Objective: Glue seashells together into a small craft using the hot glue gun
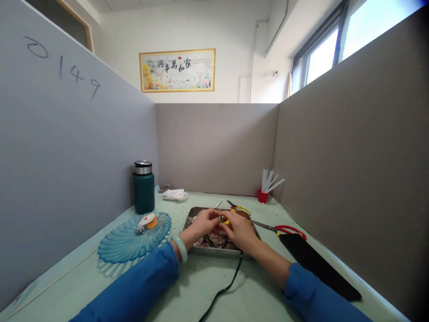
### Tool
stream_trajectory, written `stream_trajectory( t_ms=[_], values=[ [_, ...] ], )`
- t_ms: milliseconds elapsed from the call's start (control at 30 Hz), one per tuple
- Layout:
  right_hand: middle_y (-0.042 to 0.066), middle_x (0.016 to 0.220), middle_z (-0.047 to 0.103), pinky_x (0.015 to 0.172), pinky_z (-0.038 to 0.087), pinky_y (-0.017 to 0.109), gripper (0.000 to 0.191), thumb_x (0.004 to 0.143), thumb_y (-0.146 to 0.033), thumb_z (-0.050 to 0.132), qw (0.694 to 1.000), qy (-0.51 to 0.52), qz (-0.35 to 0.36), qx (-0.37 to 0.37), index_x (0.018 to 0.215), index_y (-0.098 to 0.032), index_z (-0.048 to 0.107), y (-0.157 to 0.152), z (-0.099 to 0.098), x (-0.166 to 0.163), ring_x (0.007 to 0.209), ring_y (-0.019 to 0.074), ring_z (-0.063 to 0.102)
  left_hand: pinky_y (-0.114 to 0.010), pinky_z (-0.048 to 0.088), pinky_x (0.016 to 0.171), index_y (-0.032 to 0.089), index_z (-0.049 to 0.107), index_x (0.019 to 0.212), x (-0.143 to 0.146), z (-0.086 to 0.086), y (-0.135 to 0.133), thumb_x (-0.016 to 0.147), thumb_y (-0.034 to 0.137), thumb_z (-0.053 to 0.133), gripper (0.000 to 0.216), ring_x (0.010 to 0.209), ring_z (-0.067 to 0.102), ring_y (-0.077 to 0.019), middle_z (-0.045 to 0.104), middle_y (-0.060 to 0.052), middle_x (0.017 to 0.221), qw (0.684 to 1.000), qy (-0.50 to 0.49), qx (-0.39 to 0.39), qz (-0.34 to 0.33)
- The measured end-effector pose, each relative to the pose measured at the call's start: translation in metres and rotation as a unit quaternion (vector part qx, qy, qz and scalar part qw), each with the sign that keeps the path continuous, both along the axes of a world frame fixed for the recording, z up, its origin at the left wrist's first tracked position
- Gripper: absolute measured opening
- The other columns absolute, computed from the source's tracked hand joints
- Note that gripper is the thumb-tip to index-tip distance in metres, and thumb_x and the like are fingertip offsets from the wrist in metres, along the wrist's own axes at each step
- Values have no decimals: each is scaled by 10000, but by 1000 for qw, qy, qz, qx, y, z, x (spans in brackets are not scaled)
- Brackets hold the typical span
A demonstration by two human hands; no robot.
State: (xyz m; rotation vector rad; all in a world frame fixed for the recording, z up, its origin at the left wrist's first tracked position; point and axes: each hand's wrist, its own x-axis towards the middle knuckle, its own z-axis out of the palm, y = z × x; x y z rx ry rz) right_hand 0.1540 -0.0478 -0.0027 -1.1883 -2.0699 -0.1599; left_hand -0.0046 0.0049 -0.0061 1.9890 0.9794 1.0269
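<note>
Above the tray (212, 252), the left hand (203, 224) and right hand (241, 230) pinch a small, half-hidden piece (225, 220). Left of the tray lies a blue plate (125, 245).

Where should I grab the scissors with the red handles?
I'd take the red-handled scissors by their red loops, probably reaching down from the right. They seem to lie flat, with the blades pointing left toward the metal tray and the loops facing away from it, so your fingers should stay clear of the cutting end.
</note>
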Motion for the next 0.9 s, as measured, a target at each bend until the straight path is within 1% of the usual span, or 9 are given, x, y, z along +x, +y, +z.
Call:
stream_trajectory(
  t_ms=[167,367,500,600,767,900],
  values=[
    [60,975,641,746,419,280,282,827,-265,524,1000,-14,-9,3,1104,-237,572,0,0,0,885,196,595,-211,460,548,109,630,936,0,-1,0,724,249,554,265,607,611,-140,671,-46,716,1000,12,8,12],
    [59,955,658,747,417,278,290,821,-250,528,1000,-11,-7,7,1106,-247,578,0,-1,-1,872,198,602,-220,457,577,119,645,901,0,-1,0,723,238,526,245,640,606,-147,682,-63,788,995,52,67,46],
    [58,968,656,749,420,277,298,818,-260,533,1000,-6,-5,3,1112,-247,578,-1,0,-1,875,196,604,-233,460,601,123,650,911,-1,0,-2,714,203,513,253,652,603,-150,681,-66,808,994,58,80,50],
    [55,991,647,749,424,276,300,816,-266,535,1000,-1,-5,0,1113,-245,575,-2,1,-1,882,190,602,-236,465,609,124,641,927,-1,-1,-2,721,200,518,251,639,600,-141,677,-66,818,996,40,70,42],
    [56,1078,617,756,425,275,330,798,-260,563,1000,4,-2,4,1127,-240,556,-3,2,-1,917,185,589,-225,470,585,130,612,983,0,-5,2,741,235,548,271,596,591,-119,668,-62,831,999,-15,25,13],
    [53,1081,612,746,424,272,299,811,-253,550,1000,4,-2,8,1110,-237,559,-3,2,-1,907,178,586,-208,465,567,112,613,967,0,-5,2,735,216,551,262,596,586,-110,664,-69,853,999,-33,13,-3]
  ],
)
